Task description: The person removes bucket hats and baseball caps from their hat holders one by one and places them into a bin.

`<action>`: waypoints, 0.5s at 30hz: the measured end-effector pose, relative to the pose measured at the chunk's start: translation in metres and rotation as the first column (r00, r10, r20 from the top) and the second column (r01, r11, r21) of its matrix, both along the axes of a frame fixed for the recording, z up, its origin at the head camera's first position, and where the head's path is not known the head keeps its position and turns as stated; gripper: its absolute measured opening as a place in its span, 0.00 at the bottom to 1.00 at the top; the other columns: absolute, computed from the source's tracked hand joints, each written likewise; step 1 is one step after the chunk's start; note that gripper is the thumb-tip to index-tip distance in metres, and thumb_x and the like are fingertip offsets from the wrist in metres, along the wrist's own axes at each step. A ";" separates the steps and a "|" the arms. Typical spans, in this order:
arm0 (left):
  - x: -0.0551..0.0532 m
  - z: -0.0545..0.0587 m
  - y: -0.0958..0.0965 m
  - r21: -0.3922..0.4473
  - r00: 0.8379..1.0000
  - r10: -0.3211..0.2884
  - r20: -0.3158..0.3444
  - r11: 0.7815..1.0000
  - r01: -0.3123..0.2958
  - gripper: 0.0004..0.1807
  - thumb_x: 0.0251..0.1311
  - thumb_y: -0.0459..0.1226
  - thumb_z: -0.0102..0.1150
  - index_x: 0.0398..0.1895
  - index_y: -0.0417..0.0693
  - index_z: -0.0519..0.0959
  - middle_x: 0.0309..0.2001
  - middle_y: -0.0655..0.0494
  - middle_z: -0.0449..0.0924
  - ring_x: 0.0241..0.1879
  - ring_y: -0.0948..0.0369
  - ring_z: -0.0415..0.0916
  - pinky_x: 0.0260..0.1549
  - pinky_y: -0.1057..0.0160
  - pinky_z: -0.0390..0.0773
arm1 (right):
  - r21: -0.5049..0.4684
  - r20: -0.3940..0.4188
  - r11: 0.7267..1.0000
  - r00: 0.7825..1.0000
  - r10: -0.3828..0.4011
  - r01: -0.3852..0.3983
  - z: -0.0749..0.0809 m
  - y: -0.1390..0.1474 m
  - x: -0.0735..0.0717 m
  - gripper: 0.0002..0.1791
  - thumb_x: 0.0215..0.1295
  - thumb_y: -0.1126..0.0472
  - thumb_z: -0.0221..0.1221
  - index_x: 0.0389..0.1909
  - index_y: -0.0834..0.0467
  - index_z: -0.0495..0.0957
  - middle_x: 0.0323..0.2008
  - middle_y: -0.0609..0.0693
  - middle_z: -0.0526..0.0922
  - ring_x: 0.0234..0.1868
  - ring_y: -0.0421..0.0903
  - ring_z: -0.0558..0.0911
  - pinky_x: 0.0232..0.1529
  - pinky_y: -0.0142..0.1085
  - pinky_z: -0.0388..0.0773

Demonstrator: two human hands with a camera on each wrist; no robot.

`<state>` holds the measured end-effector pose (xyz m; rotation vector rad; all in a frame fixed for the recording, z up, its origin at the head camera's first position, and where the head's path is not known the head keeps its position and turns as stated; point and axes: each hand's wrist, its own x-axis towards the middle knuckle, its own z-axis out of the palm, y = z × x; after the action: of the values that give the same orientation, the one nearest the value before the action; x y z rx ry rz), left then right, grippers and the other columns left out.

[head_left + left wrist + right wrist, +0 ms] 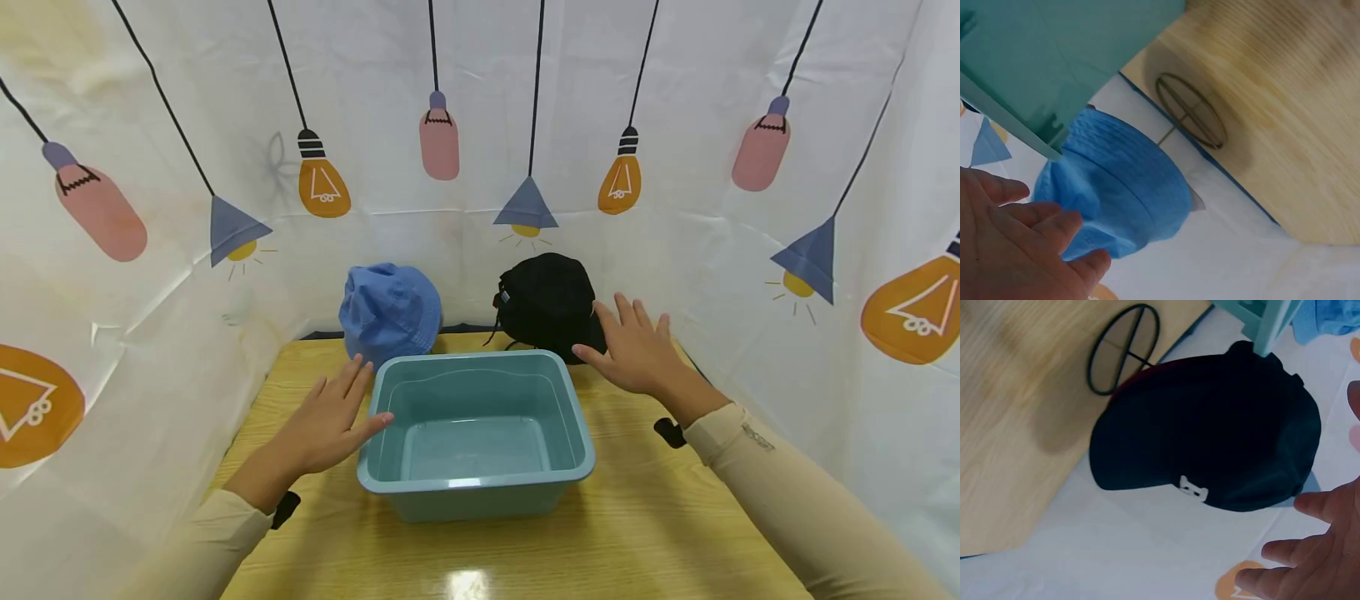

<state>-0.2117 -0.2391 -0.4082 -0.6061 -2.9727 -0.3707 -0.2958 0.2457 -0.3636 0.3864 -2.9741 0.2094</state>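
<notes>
A teal plastic basin (487, 500) stands on the wooden table, and its inside shows nothing in it. Behind its left back corner is a blue bucket hat (386, 308); a black cap (547, 300) with a small white emblem (1193, 488) sits behind its right back corner. My left hand (318, 433) hovers by the basin's left side with straight, spread fingers, the thumb crossing over the rim in view. Fingers spread, my right hand (633, 354) is beside the black cap's brim; whether it touches the cap I cannot tell. Neither hand holds anything.
Both hats appear propped on wire stands, with an oval wire base (1191, 111) under the blue one and another wire base (1124, 350) under the black one. White cloth walls (465, 267) printed with lamps surround the table (622, 500) at the back and sides.
</notes>
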 end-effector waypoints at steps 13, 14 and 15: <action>0.007 -0.005 0.016 0.023 1.000 -0.014 0.004 1.000 0.014 0.54 0.72 0.69 0.43 0.84 0.39 0.47 0.83 0.36 0.42 0.81 0.39 0.47 0.75 0.29 0.46 | -0.037 0.034 0.999 0.999 -0.020 0.021 0.011 -0.009 -0.021 0.57 0.68 0.19 0.40 0.85 0.54 0.43 0.83 0.68 0.38 0.80 0.76 0.43 0.68 0.81 0.32; 0.007 -0.006 0.017 0.029 1.000 -0.016 0.008 0.999 0.016 0.54 0.72 0.69 0.43 0.84 0.38 0.46 0.83 0.36 0.41 0.81 0.39 0.47 0.75 0.30 0.46 | -0.036 0.031 0.999 0.999 -0.021 0.022 0.012 -0.009 -0.024 0.57 0.69 0.19 0.39 0.85 0.53 0.43 0.82 0.68 0.38 0.80 0.76 0.43 0.67 0.81 0.32; 0.007 -0.007 0.019 0.033 1.000 -0.017 0.012 0.999 0.016 0.54 0.72 0.69 0.42 0.84 0.38 0.46 0.83 0.35 0.41 0.81 0.39 0.47 0.75 0.30 0.46 | -0.039 0.029 0.999 0.999 -0.022 0.023 0.014 -0.010 -0.026 0.56 0.69 0.19 0.40 0.85 0.53 0.43 0.83 0.68 0.38 0.80 0.75 0.43 0.67 0.81 0.32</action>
<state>-0.2043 -0.2202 -0.4150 -0.6278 -2.9687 -0.4257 -0.3220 0.2358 -0.3501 0.3482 -2.9952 0.2728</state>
